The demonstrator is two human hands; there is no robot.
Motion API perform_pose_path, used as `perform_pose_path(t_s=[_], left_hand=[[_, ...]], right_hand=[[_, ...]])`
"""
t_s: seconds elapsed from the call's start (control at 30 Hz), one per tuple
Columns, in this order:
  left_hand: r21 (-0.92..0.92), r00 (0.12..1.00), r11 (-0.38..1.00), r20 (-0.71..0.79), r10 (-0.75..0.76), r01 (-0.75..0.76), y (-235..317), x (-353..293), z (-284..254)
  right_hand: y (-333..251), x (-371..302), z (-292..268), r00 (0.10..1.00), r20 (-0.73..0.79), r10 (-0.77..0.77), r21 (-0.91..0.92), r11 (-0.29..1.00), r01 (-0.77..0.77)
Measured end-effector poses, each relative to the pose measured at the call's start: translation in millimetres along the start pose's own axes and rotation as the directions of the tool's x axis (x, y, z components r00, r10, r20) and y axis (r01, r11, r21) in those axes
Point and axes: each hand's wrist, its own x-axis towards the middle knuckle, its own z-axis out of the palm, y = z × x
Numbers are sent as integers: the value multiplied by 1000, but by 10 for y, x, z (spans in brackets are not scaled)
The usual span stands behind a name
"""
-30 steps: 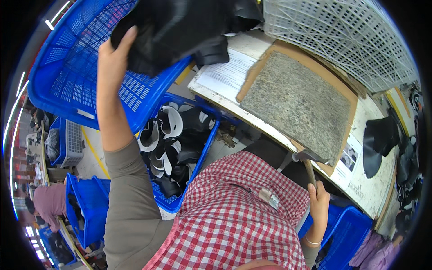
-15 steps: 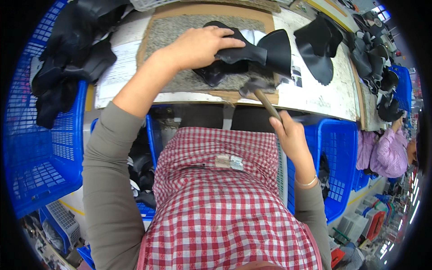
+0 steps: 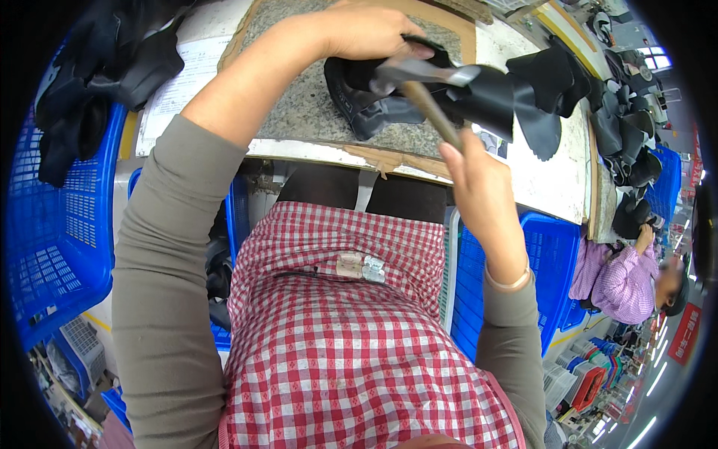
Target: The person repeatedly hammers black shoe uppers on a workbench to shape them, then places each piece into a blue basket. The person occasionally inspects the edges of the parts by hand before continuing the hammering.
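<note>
A black leather boot upper (image 3: 490, 101) lies on the grey stone slab at the bench, its shaft pointing right. My left hand (image 3: 366, 31) is closed on its far edge, fingers partly hidden, and the foot part (image 3: 366, 112) is spread towards me. My right hand (image 3: 482, 187) grips the wooden handle of a hammer (image 3: 434, 112). The hammer's metal head, smeared by motion, is in front of the upper; whether it touches the leather I cannot tell. A second black boot upper (image 3: 540, 105) lies just right of the shaft.
The stone slab (image 3: 288, 112) rests on a white bench (image 3: 550, 176) with a worn front edge. Black pieces (image 3: 142, 75) hang over a blue crate (image 3: 71, 247) at left. Another blue crate (image 3: 550, 247) stands below right. A person in a checked shirt (image 3: 624, 292) works farther right.
My left hand has gone from resting on the upper to holding its far edge, and the foot part has turned. The hammer has moved up and left over the upper.
</note>
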Motion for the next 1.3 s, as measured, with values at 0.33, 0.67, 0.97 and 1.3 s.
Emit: perform_pose_path(t_s=[0.33, 0.67, 0.97, 1.3], left_hand=[[15, 998, 1000, -69, 5, -4, -46, 31, 58], [39, 995, 999, -100, -23, 27, -56, -67, 144], [-39, 992, 999, -124, 9, -14, -137, -35, 228], [-25, 972, 997, -225, -74, 71, -166, 26, 293]], right_hand=[[50, -28, 89, 993, -7, 117, -25, 993, -117], [43, -1, 91, 997, -41, 70, 129, 990, -64], [167, 33, 120, 991, -69, 111, 46, 993, -108], [198, -62, -1, 985, 0, 174, 218, 961, -169]])
